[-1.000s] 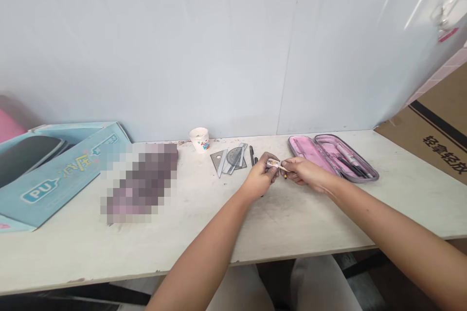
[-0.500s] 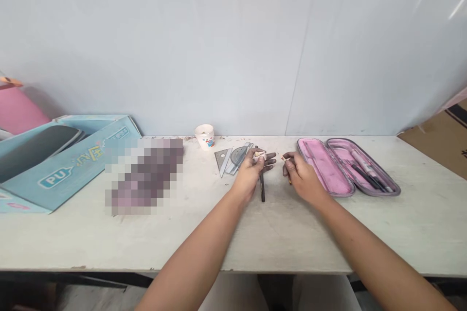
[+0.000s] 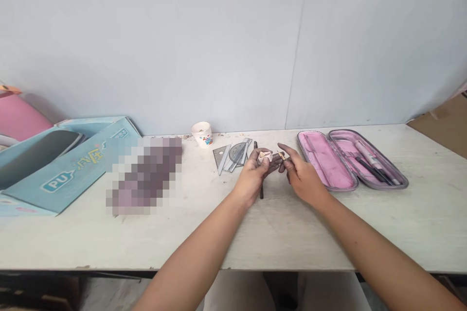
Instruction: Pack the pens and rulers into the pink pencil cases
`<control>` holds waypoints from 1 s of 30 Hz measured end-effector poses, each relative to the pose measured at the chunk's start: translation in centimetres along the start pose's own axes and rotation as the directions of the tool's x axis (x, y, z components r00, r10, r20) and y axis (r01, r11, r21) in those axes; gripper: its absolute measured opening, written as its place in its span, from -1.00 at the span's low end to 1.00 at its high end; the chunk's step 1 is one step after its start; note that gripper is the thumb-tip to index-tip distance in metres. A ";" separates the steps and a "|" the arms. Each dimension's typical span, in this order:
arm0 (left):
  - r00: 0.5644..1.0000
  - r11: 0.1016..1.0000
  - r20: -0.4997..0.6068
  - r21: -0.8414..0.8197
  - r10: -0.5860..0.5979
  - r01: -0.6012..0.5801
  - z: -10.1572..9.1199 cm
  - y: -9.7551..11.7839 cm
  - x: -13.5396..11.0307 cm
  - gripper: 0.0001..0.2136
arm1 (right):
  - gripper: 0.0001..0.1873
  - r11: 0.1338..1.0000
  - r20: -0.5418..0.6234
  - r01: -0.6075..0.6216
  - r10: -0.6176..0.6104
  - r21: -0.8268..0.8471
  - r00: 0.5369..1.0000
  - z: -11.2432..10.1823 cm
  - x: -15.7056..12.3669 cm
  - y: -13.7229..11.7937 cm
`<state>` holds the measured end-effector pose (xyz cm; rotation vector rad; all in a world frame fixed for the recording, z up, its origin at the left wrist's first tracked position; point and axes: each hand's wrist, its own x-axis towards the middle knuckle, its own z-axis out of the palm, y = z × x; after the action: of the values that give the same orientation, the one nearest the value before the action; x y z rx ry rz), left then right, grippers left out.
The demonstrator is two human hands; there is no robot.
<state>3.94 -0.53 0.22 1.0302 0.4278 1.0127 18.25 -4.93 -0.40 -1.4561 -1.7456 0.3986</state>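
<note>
My left hand (image 3: pixel 255 172) pinches a small pale pink-and-white object (image 3: pixel 264 156), perhaps a sharpener, between thumb and fingers. My right hand (image 3: pixel 299 174) is right beside it, fingers curled round a short wooden pencil (image 3: pixel 282 155) whose tip points at that object. Both hands hover just above the white table (image 3: pixel 255 233). A dark pen (image 3: pixel 260 189) lies on the table under my left hand. The open pink pencil case (image 3: pixel 324 163) with pens inside lies to the right of my right hand.
Clear plastic set squares and a protractor (image 3: pixel 232 154) lie behind my left hand. A small paper cup (image 3: pixel 202 133) stands near the wall. A light blue cardboard box (image 3: pixel 54 165) sits far left, a blurred patch beside it. A brown carton (image 3: pixel 443 121) stands at the right.
The hands were joined a second ago, separated half a second ago, and have come together again, pencil tip toward the small object. The camera view shifted slightly.
</note>
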 end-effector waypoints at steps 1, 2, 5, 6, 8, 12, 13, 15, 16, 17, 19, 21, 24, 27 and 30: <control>1.000 1.000 0.005 0.005 0.001 -0.001 -0.1 0.0 0.0 -0.70 | -0.52 1.000 -0.004 -0.005 0.005 0.000 1.000 0.0 0.0 0.0; 1.000 1.000 0.010 0.013 0.002 -0.002 -0.1 -0.1 0.1 -0.69 | -0.52 1.000 -0.003 0.001 -0.001 -0.002 1.000 0.1 0.0 0.1; 1.000 0.999 0.029 0.051 0.010 -0.011 -0.2 0.0 0.1 -0.68 | -0.57 0.999 -0.014 0.032 -0.032 -0.014 0.999 0.2 0.1 0.3; 0.999 0.997 0.033 0.073 0.017 -0.019 -0.2 0.0 0.1 -0.69 | -0.58 1.000 -0.032 0.026 -0.026 -0.018 0.999 0.3 0.2 0.4; 0.999 0.988 0.029 0.148 0.026 -0.030 0.0 0.1 0.0 -0.70 | -0.63 1.000 -0.088 -0.009 0.006 -0.028 0.996 0.1 0.5 0.6; 1.000 0.940 0.003 0.342 0.000 -0.001 0.7 0.1 0.0 -0.71 | -0.73 0.992 -0.197 -0.067 0.045 -0.106 0.979 -1.7 0.5 1.4; 1.000 0.925 0.010 0.381 -0.008 0.004 1.1 0.0 0.1 -0.72 | -0.73 0.989 -0.221 -0.070 0.039 -0.133 0.975 -2.5 0.3 1.8; 0.999 0.898 0.042 0.440 -0.022 0.002 2.2 -0.1 0.3 -0.73 | -0.72 0.983 -0.275 -0.075 0.027 -0.165 0.961 -4.3 -0.5 2.9; 0.997 0.888 0.063 0.459 -0.033 0.000 2.9 -0.2 0.5 -0.74 | -0.73 0.983 -0.304 -0.082 0.030 -0.161 0.952 -5.3 -0.9 3.5; 0.996 0.883 0.082 0.470 -0.043 -0.001 3.7 -0.3 0.7 -0.74 | -0.73 0.984 -0.332 -0.098 0.044 -0.148 0.942 -6.3 -1.5 4.2; 0.991 0.879 0.119 0.476 -0.064 0.000 5.5 -0.8 1.0 -0.76 | -0.74 0.980 -0.392 -0.152 0.092 -0.125 0.915 -8.0 -2.5 5.8; 0.984 0.880 0.160 0.474 -0.081 -0.005 7.5 -1.6 1.4 -0.77 | -0.75 0.961 -0.464 -0.231 0.138 -0.151 0.875 -9.5 -3.5 7.4; 0.972 0.879 0.207 0.477 -0.109 -0.003 9.9 -3.2 1.8 -0.77 | -0.73 0.893 -0.575 -0.370 0.166 -0.258 0.801 -11.1 -4.6 9.6; 0.961 0.874 0.231 0.485 -0.151 0.021 11.5 -4.8 2.0 -0.77 | -0.72 0.797 -0.588 -0.484 0.208 -0.361 0.782 -11.7 -5.1 11.1; 0.954 0.855 0.239 0.518 -0.181 0.032 12.1 -5.5 2.0 -0.78 | -0.72 0.727 -0.563 -0.537 0.250 -0.429 0.788 -11.6 -5.3 11.6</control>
<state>16.31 -5.70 1.65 1.5880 0.5270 0.6425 34.67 -9.42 -3.13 -2.1717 -1.1641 -0.3006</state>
